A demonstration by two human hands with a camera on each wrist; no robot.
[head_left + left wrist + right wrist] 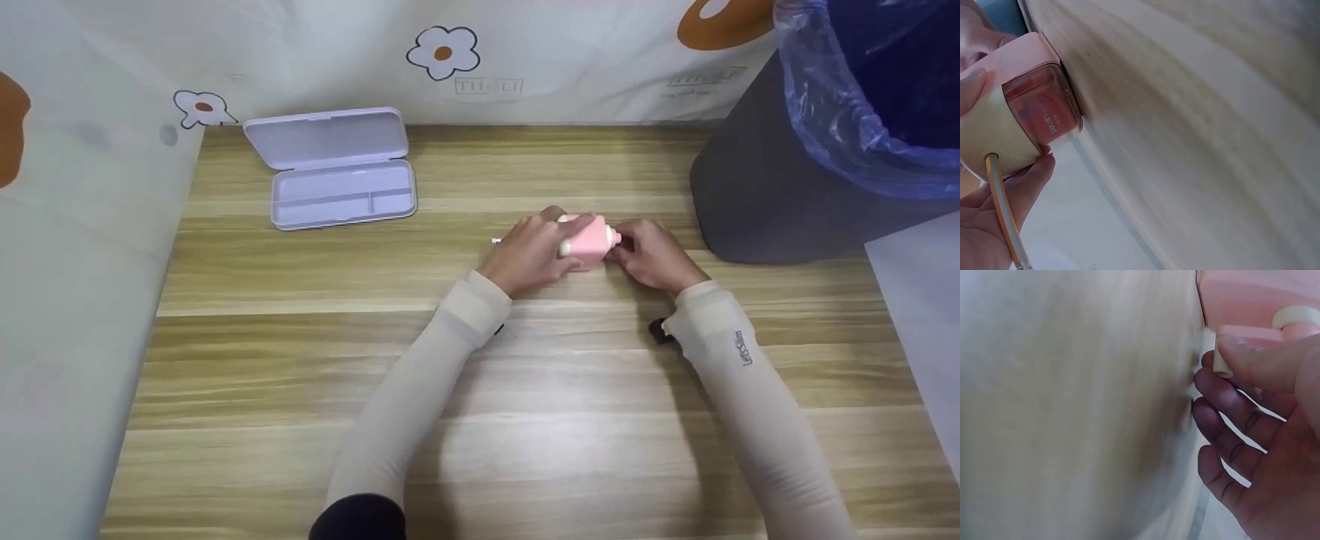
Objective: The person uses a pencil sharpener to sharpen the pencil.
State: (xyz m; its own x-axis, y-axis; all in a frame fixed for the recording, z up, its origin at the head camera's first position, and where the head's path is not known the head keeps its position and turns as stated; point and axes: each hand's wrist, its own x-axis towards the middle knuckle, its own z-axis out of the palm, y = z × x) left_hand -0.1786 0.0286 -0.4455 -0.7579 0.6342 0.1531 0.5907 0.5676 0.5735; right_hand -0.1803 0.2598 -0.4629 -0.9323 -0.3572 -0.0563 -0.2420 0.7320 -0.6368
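A pink and cream hand-crank pencil sharpener (589,241) lies on its side between the two hands, low over the wooden table. My left hand (532,251) grips its body, fingers on one side and thumb on the other. In the left wrist view, an orange-and-white striped pencil (1002,208) sticks out of the hole in the sharpener's cream face, beside the see-through shavings drawer (1047,107). My right hand (656,255) pinches the crank's cream knob (1221,363) between thumb and forefinger, its other fingers loosely curled. The pink crank arm (1249,333) shows in the right wrist view.
An open lilac pencil case (337,221) with divided compartments stands at the back left. At the back right is a grey bin (757,172) lined with a blue bag (832,127). A white sheet (919,285) lies along the right edge, and a flower-patterned cover (585,45) hangs behind.
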